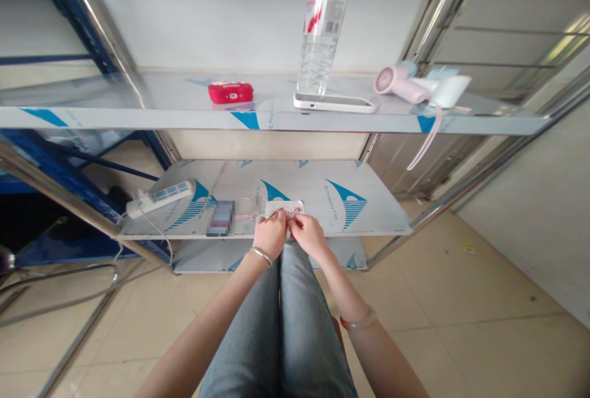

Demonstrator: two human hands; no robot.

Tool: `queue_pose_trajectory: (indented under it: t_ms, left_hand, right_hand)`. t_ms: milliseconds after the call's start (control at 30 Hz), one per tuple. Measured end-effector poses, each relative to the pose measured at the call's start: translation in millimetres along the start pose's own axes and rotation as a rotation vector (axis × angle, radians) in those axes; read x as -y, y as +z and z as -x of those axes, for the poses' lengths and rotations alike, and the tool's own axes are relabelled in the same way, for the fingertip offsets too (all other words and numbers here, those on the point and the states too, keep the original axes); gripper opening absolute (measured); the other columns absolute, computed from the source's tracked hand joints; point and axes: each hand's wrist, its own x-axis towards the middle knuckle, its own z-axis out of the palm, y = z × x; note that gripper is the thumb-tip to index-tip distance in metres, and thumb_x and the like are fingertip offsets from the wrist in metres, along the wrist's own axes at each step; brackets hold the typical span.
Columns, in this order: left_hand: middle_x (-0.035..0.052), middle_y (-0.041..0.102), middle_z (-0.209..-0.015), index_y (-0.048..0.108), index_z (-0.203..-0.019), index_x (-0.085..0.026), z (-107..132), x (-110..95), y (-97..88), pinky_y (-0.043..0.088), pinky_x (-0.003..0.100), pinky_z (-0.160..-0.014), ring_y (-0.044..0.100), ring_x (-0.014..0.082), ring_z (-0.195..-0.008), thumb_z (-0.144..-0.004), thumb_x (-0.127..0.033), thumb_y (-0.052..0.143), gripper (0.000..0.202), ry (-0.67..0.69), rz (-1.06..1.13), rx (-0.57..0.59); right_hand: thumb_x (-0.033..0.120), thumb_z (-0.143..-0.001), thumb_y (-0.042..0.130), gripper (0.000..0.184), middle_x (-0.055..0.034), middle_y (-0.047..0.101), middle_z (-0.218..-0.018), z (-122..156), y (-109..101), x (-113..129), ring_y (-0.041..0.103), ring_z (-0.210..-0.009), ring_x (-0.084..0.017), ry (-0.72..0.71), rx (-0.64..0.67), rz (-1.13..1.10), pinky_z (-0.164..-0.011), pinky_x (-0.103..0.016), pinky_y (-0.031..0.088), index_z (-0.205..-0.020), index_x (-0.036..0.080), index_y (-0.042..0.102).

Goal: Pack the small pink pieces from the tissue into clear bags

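Note:
My left hand (271,233) and my right hand (306,233) meet at the front edge of the middle shelf (313,192), above my knees. Both have their fingers drawn together in a pinch; whatever is between them is too small to name. Just behind the fingertips lies a white sheet or pad (284,204) with small reddish bits on it. Left of it are a clear plastic bag (247,206) with something thin and pink by it, and a dark, pixelated flat item (220,218).
A white power strip (160,198) with a trailing cable sits at the shelf's left end. On the upper shelf (175,118) stand a red case (231,93), a water bottle (319,42), a white-edged phone (334,103) and small handheld fans (401,83), one with a hanging strap.

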Motion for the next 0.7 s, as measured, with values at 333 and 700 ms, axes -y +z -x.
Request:
queue_pose_trajectory:
  t_ms: [333,700]
  left_hand:
    - [0.0147,0.068,-0.086,0.055,-0.099,-0.013,0,12,17.1,0.042,0.031,-0.077,0.066,0.0225,-0.086,-0.096,-0.023,0.026,0.031,-0.037,-0.029,-0.064]
    - [0.0130,0.068,-0.084,0.057,-0.098,-0.015,0,2,30.2,0.044,0.028,-0.070,0.067,0.0216,-0.080,-0.094,-0.027,0.033,0.027,-0.045,0.096,0.049]
  right_hand:
    - [0.029,-0.082,0.051,0.026,-0.0014,0.060,-0.058,12,6,-13,0.050,-0.055,-0.013,0.075,-0.113,0.138,-0.052,-0.024,0.023,-0.059,0.020,0.055]
    - [0.022,-0.083,0.047,0.016,-0.0058,0.059,-0.102,11,23,-27,0.055,-0.069,-0.013,-0.120,-0.234,0.016,-0.065,-0.025,0.041,-0.091,0.020,0.060]
